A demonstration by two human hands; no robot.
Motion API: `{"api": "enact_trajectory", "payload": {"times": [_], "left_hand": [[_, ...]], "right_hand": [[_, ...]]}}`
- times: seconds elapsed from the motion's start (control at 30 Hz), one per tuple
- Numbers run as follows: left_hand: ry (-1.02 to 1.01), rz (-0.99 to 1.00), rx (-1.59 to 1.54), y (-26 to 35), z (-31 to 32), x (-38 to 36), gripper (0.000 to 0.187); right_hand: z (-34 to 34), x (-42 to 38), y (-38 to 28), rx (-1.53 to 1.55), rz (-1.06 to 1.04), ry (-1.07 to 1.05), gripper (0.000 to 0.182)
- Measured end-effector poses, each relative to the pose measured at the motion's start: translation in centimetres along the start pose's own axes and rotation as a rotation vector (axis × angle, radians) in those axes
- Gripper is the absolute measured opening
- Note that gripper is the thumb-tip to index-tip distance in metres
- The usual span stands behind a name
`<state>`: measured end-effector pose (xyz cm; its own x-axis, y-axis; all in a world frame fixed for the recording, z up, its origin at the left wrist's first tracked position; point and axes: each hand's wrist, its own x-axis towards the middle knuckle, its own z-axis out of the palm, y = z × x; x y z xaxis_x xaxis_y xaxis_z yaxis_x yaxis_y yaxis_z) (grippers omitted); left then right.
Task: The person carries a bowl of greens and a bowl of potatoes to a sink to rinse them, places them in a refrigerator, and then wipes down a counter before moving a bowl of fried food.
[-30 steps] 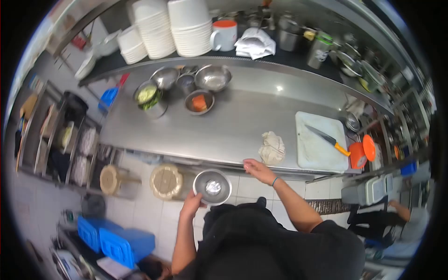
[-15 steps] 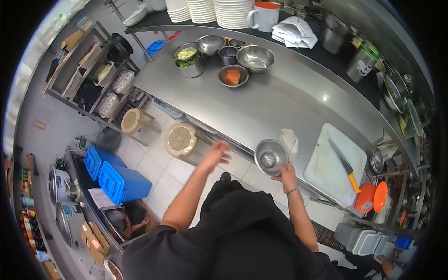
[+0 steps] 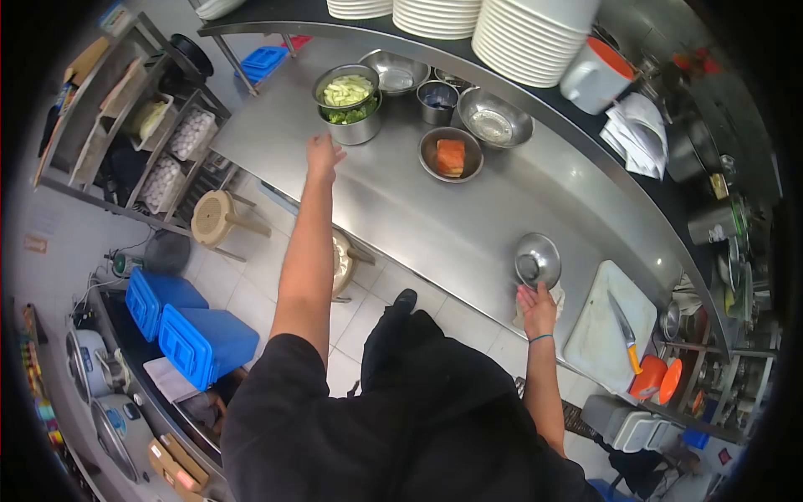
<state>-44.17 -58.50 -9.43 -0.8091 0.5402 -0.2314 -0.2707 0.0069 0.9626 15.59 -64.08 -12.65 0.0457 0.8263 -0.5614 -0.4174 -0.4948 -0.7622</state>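
Observation:
My left hand point(image 3: 323, 157) reaches out over the near edge of the steel counter, its fingers apart and nothing in them. Just beyond it stands a steel pot point(image 3: 356, 131) with leafy greens point(image 3: 355, 112), and a steel bowl point(image 3: 318, 87) of chopped pale green vegetable point(image 3: 348, 90) sits on its top. On the right, an unfilled steel bowl point(image 3: 548, 248) is over the counter, with the fingertips of my right hand point(image 3: 539, 311) right at its near rim. That hand has its fingers extended. A pale cloth point(image 3: 558, 303) lies partly hidden behind it.
A steel bowl point(image 3: 428, 159) with an orange-red chunk point(image 3: 450, 157) sits mid-counter, other steel bowls behind. Right of my right hand, a white cutting board point(image 3: 595, 330) bears a yellow-handled knife point(image 3: 622, 322). Stacked white bowls point(image 3: 531, 42) and a mug point(image 3: 592, 77) line the shelf above.
My left hand has stretched forward to the pot of greens. My right hand has brought the unfilled bowl forward over the counter and loosened its fingers. The view has shifted.

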Motion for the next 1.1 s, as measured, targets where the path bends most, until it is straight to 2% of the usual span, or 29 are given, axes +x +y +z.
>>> {"api": "enact_trajectory", "payload": {"times": [0.1, 0.13, 0.23, 0.27, 0.37, 0.47, 0.57, 0.67, 0.8, 0.9, 1.07, 1.1], "left_hand": [[0.003, -0.030, 0.007, 1.4, 0.6, 4.7, 0.059], [0.002, -0.040, 0.013, 1.2, 0.6, 6.0, 0.059], [-0.052, -0.049, -0.045, 0.1, 0.5, 9.5, 0.058], [-0.085, -0.042, -0.034, -1.0, 0.5, 10.9, 0.056], [-0.088, 0.001, -0.112, -0.9, 1.1, 10.2, 0.055], [-0.041, 0.050, -0.149, -0.7, 2.1, 9.0, 0.057], [-0.083, 0.051, -0.148, -0.1, 2.8, 7.3, 0.055], [-0.081, 0.040, -0.182, -1.6, 4.1, 6.8, 0.052], [-0.158, 0.045, -0.204, -1.7, 5.5, 5.8, 0.050], [-0.177, 0.058, -0.208, -2.6, 6.5, 5.6, 0.054], [-0.156, 0.004, -0.115, -2.4, 5.8, 3.6, 0.065], [-0.153, 0.055, -0.058, -3.3, 5.0, 3.2, 0.064]], "right_hand": [[1.4, -3.2, -2.0, -0.374, -0.053, 0.137, 0.039], [0.8, -3.7, -2.0, -0.512, -0.145, 0.228, 0.045], [-0.3, -4.8, -2.4, -1.328, -0.448, 0.560, 0.059], [-3.2, -2.7, -0.7, -1.397, -0.653, 0.593, 0.066], [-4.6, 0.0, 0.0, -1.590, -0.535, 0.587, 0.069], [-3.3, 1.2, -0.2, -1.634, -0.344, 0.509, 0.071], [-4.4, 2.2, 0.8, -1.714, -0.424, 0.459, 0.070], [-3.2, 1.0, 0.7, -1.768, -0.361, 0.464, 0.071], [-1.5, -1.6, 3.3, -1.900, -0.557, 0.293, 0.073], [3.1, -3.7, 5.8, -1.866, -0.563, 0.193, 0.067], [11.9, -2.5, 8.8, -1.857, -0.824, -0.162, 0.067], [14.1, -1.7, 9.5, -1.844, -0.872, -0.242, 0.067]]}}
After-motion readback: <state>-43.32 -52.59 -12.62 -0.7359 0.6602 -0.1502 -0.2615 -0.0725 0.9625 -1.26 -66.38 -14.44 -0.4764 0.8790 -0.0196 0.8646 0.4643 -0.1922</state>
